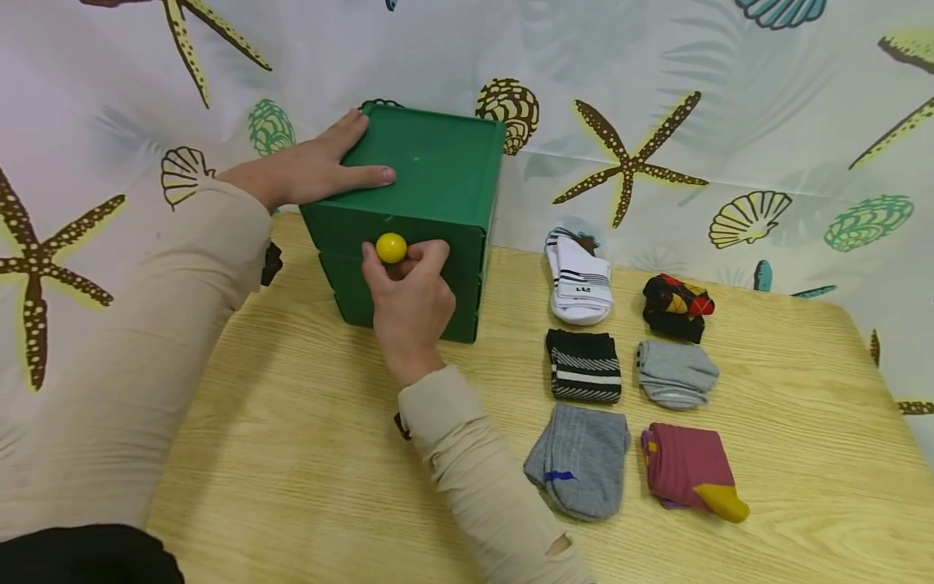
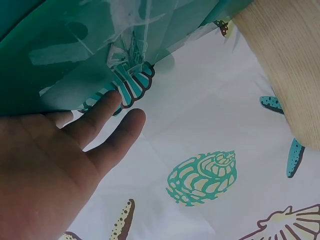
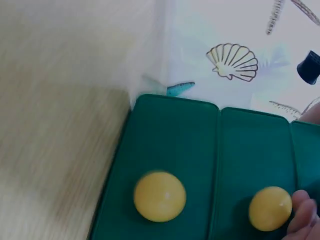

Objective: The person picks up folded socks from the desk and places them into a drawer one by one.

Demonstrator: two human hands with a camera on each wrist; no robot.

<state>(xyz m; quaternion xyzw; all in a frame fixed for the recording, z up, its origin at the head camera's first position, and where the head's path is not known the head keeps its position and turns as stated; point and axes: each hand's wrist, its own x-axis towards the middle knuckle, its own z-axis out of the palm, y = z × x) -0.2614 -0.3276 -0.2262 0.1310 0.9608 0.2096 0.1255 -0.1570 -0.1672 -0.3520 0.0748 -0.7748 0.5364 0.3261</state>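
A green drawer box (image 1: 430, 162) with round yellow knobs stands against the patterned cloth. My left hand (image 1: 324, 166) rests on its left top edge, thumb lying across the top; the left wrist view shows spread fingers (image 2: 127, 127) beside the box's green side (image 2: 60, 55). With thumb and curled fingers, my right hand (image 1: 412, 300) pinches the upper yellow knob (image 1: 391, 248) on the front. From the right wrist, that knob (image 3: 270, 209) has fingertips (image 3: 302, 212) against it, and a lower knob (image 3: 160, 196) shows on the other drawer front. The drawers look closed.
Folded socks lie in two columns right of the box: white (image 1: 580, 280), black-striped (image 1: 584, 367), grey (image 1: 584, 462), argyle (image 1: 674, 308), light grey (image 1: 676, 373) and maroon with yellow (image 1: 689, 466). All sit on the wooden table (image 1: 292, 454). Cloth (image 1: 803, 146) hangs behind.
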